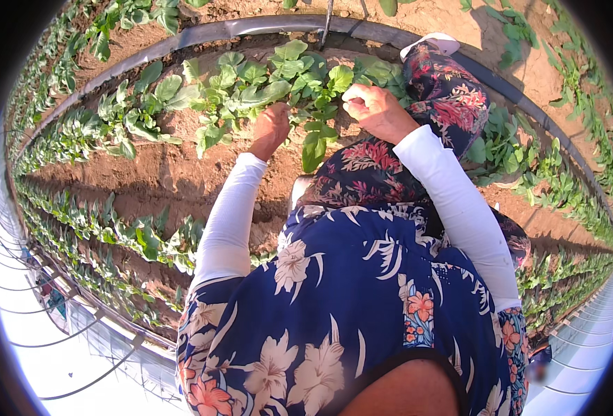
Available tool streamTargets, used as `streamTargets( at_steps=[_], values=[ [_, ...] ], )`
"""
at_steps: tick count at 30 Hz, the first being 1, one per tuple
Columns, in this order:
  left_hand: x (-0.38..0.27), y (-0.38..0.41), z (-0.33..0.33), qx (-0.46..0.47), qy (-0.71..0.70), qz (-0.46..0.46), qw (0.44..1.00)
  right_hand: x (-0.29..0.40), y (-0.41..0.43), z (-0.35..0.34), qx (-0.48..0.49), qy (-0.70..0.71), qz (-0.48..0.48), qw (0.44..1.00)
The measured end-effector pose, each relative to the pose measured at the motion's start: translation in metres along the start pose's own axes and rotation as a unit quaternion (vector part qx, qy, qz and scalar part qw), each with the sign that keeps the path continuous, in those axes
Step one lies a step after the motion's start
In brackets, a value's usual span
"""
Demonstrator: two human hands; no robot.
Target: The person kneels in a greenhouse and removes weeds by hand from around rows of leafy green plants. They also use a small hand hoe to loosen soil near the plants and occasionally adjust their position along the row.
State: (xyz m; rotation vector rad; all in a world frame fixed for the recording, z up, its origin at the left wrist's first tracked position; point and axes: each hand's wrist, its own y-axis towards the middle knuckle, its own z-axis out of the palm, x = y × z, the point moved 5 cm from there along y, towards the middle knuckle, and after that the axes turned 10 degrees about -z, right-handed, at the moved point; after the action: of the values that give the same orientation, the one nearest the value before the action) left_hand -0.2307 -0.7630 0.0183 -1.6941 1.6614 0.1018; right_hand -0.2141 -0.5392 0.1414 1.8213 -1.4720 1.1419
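Ahead of me runs a row of broad-leaved green plants (254,96) in brown soil. My left hand (272,129), in a white sleeve, is lowered to the near edge of the leaves with its fingers bent; the fingertips are partly hidden, so whether it grips a leaf or stem cannot be told. My right hand (371,110) is raised at the right side of the same clump, beside an upright bright green leaf (340,78). Its thumb and fingers curl together, and I cannot see clearly whether anything is pinched between them. A long leaf (314,148) hangs towards me between the hands.
A grey strip (264,25) curves along the far side of the row, with a thin upright stick (328,23) by it. My bent knee in floral trousers (441,104) is at the right. More plant rows (150,236) lie to the left.
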Motion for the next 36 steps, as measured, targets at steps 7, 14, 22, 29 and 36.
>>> streamTargets(
  at_steps=[7, 14, 22, 29, 36],
  values=[
    [0.03, 0.01, 0.027, -0.101, 0.042, -0.028, 0.994, 0.0, -0.001, 0.005, 0.037, -0.026, -0.034, 0.998],
    [0.058, 0.034, 0.055, -0.222, 0.009, 0.03, 0.975, 0.013, 0.001, 0.008, 0.044, -0.015, -0.033, 0.998],
    [0.049, 0.028, 0.042, -0.027, 0.031, -0.066, 0.997, 0.002, 0.0, 0.008, 0.062, -0.031, -0.028, 0.997],
    [-0.02, -0.039, 0.0, -0.001, 0.147, 0.145, 0.978, 0.001, -0.001, 0.003, 0.047, -0.031, -0.009, 0.998],
    [0.0, -0.024, 0.019, -0.05, 0.1, 0.159, 0.981, 0.005, 0.002, 0.002, 0.051, -0.029, -0.01, 0.998]
  ],
)
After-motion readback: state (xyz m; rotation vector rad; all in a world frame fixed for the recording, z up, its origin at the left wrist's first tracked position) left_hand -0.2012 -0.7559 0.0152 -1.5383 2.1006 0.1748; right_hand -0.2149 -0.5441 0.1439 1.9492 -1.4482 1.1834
